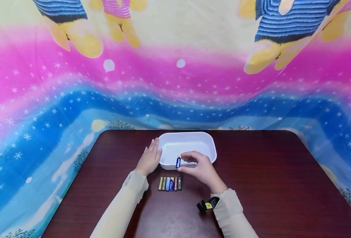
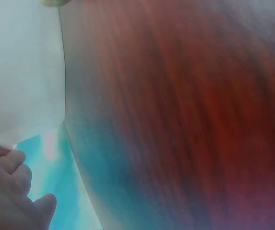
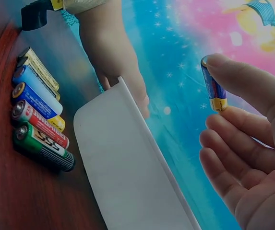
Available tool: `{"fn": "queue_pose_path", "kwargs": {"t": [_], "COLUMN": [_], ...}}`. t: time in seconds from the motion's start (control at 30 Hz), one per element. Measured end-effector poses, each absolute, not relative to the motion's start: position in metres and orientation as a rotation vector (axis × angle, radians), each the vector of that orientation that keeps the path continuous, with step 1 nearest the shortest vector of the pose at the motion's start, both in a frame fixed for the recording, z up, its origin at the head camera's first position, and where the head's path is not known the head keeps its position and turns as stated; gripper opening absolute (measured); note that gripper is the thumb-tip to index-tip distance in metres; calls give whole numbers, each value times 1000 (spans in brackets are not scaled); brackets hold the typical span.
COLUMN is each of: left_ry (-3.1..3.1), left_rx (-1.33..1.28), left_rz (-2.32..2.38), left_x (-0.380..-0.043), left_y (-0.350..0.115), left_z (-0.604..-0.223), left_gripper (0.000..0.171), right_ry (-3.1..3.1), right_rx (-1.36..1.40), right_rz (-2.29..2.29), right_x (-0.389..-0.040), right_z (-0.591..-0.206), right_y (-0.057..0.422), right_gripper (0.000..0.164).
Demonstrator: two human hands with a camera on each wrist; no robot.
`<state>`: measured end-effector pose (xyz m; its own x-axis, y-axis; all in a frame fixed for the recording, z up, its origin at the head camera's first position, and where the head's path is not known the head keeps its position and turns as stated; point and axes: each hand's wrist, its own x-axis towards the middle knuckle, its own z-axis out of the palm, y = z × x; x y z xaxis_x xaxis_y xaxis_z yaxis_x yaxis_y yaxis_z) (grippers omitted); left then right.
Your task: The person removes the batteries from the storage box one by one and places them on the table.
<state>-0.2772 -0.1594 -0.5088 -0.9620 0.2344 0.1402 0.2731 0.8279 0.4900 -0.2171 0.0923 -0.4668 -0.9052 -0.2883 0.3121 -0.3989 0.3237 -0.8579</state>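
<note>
Between thumb and fingertip, my right hand (image 1: 201,167) pinches a blue and yellow battery (image 1: 178,161) by its two ends. In the head view it is over the near side of a white plastic tub (image 1: 190,134). The right wrist view shows the same battery (image 3: 215,85) upright between the thumb and a fingertip. My left hand (image 1: 149,158) rests against the tub's left side with its fingers straight. On the table in front of the tub, several batteries (image 1: 167,184) lie side by side in a row, gold, blue, red and green ones among them.
The dark wooden table (image 1: 267,181) carries the tub near its far edge. Behind it hangs a printed cloth (image 1: 175,79) in pink and blue. A black strap with a small device (image 1: 205,205) is on my right wrist.
</note>
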Motion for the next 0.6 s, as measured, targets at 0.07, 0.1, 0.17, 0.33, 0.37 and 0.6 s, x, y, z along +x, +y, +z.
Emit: {"fn": "queue_pose_path", "kwargs": {"t": [0.07,0.1,0.17,0.33,0.37,0.6], "left_ry": [-2936,-2936,-2935,-2942,-2943,-2939], "left_rx": [-404,-402,-400,-400,-400,-405], "left_rz": [-807,-807,-817,-821,-820,-818], "left_x": [-277,-277,-276,-275,-275,-275], "left_y": [-159,-159,-159,-159,-159,-159], "left_z": [-508,-507,-506,-506,-506,-507], "left_gripper": [62,61,61,61,61,61], "right_ry": [-2469,-2466,-2463,-2473,-2478,-2466], "right_rx": [653,659,665,659,662,747], "right_rz": [1651,1651,1655,1685,1684,1661], "right_x": [-215,-214,-213,-210,-209,-205], "right_z": [-468,-468,-469,-473,-474,-481], "right_y": [92,92,92,94,94,99], "right_gripper": [44,44,44,44,44,42]}}
